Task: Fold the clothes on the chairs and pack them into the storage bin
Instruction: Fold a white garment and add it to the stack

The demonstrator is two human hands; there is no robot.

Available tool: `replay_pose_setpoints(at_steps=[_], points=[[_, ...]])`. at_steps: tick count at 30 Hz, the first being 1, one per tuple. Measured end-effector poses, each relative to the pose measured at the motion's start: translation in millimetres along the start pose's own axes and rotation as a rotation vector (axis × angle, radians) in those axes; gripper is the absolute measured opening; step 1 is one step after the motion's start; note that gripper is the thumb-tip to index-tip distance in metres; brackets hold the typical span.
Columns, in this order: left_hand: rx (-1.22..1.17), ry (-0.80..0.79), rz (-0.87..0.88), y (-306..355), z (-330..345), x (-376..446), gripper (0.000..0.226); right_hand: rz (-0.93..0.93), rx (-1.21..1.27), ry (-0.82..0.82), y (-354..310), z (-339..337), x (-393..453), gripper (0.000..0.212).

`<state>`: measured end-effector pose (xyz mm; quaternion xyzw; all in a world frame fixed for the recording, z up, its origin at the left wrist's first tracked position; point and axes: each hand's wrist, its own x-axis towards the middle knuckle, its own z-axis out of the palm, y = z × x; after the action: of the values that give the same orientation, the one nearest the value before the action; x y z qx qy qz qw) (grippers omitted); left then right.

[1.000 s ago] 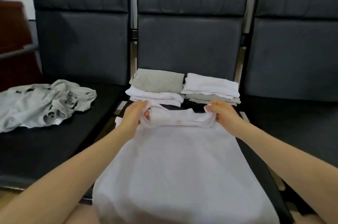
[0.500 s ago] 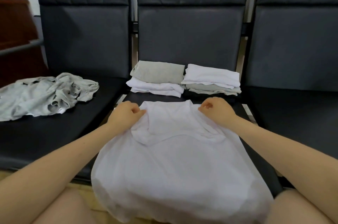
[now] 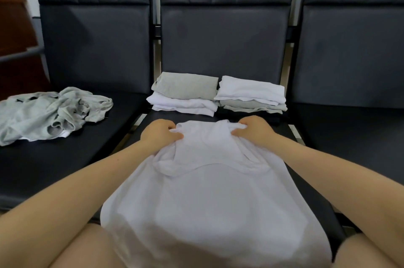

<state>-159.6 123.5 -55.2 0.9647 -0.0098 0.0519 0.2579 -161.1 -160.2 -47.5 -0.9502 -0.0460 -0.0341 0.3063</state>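
Since 0.5 s ago both fists have bunched the top edge of the white shirt (image 3: 209, 197) closer together. The left hand (image 3: 160, 133) and right hand (image 3: 254, 128) each grip that edge with curled fingers at frame centre. The shirt lies on the middle seat (image 3: 306, 191), running to the bottom edge. Behind sit 2 folded stacks (image 3: 185, 95); crumpled grey clothes (image 3: 50, 112) lie at left.

The white shirt (image 3: 207, 197) is cut off by the lower frame edge, its hem out of view; the crumpled grey garment (image 3: 50, 114) runs past the left edge.
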Motion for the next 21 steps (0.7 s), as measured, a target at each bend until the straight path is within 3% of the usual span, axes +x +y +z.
replay_pose_setpoints(at_steps=[2, 7, 12, 17, 21], points=[[0.067, 0.070, 0.021, 5, -3, 9, 0.036, 0.021, -0.092, 0.096, 0, -7, 7, 0.044], [0.158, 0.201, 0.031, 19, 1, 35, 0.015, 0.089, -0.142, 0.210, -2, -5, 29, 0.014], [0.263, 0.192, -0.013, 20, 15, 51, 0.026, 0.104, -0.128, 0.232, -2, 11, 40, 0.012], [0.170, 0.207, -0.033, 24, 23, 54, 0.040, 0.091, -0.099, 0.124, 9, 17, 41, 0.048], [0.050, 0.245, -0.052, 31, 24, 40, 0.049, 0.010, -0.136, 0.145, 3, 9, 30, 0.045]])
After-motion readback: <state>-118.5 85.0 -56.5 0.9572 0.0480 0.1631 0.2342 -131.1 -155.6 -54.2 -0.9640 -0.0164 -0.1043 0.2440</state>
